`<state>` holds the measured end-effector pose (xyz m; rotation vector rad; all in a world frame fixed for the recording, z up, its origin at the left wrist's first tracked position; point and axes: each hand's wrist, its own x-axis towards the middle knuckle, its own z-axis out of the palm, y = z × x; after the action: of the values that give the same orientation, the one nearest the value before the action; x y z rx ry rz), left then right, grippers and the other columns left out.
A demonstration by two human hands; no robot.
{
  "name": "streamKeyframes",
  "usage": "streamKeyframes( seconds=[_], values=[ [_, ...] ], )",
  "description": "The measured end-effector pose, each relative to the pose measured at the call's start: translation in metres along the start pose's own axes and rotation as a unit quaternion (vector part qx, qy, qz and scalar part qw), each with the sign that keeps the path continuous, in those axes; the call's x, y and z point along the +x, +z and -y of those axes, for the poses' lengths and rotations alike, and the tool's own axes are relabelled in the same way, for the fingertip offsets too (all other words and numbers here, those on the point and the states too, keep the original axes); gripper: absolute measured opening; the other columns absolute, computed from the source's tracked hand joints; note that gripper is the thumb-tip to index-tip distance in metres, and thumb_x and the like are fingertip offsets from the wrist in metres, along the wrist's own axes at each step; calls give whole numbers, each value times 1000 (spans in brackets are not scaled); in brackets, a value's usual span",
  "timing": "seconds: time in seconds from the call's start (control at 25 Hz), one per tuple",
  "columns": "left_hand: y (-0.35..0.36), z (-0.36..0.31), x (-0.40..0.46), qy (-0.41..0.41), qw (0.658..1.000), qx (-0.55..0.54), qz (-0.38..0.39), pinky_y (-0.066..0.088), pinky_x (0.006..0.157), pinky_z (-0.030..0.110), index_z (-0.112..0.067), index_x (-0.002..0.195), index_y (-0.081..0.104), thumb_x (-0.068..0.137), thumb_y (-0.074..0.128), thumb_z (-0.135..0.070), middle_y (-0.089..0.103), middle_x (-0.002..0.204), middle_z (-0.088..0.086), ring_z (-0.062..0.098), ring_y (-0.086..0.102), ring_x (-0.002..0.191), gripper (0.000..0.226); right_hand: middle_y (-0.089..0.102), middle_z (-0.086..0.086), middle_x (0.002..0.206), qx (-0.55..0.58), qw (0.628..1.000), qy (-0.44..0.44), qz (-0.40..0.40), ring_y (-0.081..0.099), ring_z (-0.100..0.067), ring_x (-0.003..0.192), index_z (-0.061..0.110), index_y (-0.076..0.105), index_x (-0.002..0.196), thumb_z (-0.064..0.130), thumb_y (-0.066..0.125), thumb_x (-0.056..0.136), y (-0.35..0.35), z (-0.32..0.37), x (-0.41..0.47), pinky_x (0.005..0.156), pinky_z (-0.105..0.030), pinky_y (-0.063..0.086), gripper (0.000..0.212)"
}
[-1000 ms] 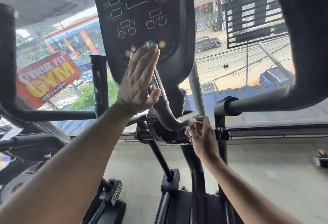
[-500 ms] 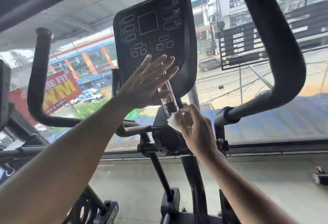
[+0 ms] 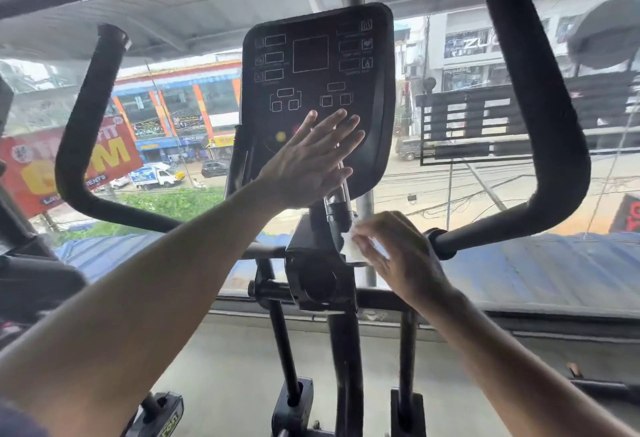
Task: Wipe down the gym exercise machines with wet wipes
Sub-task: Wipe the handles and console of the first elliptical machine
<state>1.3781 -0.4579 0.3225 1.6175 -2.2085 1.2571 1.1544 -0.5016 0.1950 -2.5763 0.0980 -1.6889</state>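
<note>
Through the wide glass window (image 3: 433,194) a wet street shows across the middle of the frame. At left hangs a red gym banner with yellow letters (image 3: 65,162). Right of it, lower centre-left, a white and blue delivery truck (image 3: 156,175) stands near a dark parked car (image 3: 214,168). Behind them rises a building with orange and blue stripes (image 3: 176,104). A dark jeep (image 3: 412,149) sits at centre-right. Grey concrete floor (image 3: 225,367) fills the bottom.
</note>
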Motion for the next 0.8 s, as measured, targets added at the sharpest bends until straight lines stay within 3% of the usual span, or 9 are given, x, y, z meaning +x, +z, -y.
streamKeyframes(
  seconds=[0.16, 0.24, 0.4, 0.52, 0.68, 0.8],
  values=[
    [-2, 0, -2, 4, 1000, -15, -11, 15, 128, 60, -11, 161, 35, 111, 26, -49, 30, 169, 13, 30, 20, 159, 63, 71, 3, 106, -105, 957, -226, 151, 53, -18, 95, 17, 73, 96, 21, 78, 90, 5, -14, 52, 86, -31, 43, 9],
    [-1, -1, -2, 2, 1000, -13, 2, 12, 129, 58, -12, 163, 31, 111, 22, -51, 27, 170, 12, 28, 17, 160, 65, 70, 5, 105, -118, 929, -288, 200, 47, -16, 93, 18, 73, 96, 19, 72, 96, 5, -22, 53, 85, -30, 41, 1],
    [-3, -1, -2, -11, 1000, -23, -1, 9, 130, 55, -13, 163, 30, 111, 24, -50, 28, 170, 11, 27, 17, 160, 65, 67, 9, 91, -183, 876, -358, 267, 42, -15, 87, 21, 67, 86, 12, 58, 104, 8, -20, 32, 82, -29, 35, 21],
    [-2, -3, -3, -15, 999, -30, 0, 7, 130, 54, -13, 163, 29, 110, 24, -50, 28, 170, 11, 27, 17, 160, 65, 59, 8, 79, -189, 866, -374, 271, 41, -16, 83, 21, 63, 79, 11, 58, 103, 5, -12, 26, 77, -30, 32, 27],
    [-2, -2, -2, -17, 999, -40, -13, 6, 130, 53, -12, 163, 29, 110, 28, -47, 29, 170, 12, 28, 18, 160, 63, 74, 5, 97, -214, 891, -314, 249, 51, -18, 84, 18, 72, 95, 13, 56, 99, 1, -4, 67, 77, -32, 37, 17],
    [-1, -3, -3, -23, 999, -41, -2, 5, 131, 53, -13, 164, 28, 110, 27, -48, 28, 170, 11, 26, 16, 160, 64, 74, 6, 93, -232, 891, -254, 295, 59, -18, 67, 20, 68, 89, 8, 60, 94, 14, 4, 51, 64, -30, 47, 15]
  ],
)
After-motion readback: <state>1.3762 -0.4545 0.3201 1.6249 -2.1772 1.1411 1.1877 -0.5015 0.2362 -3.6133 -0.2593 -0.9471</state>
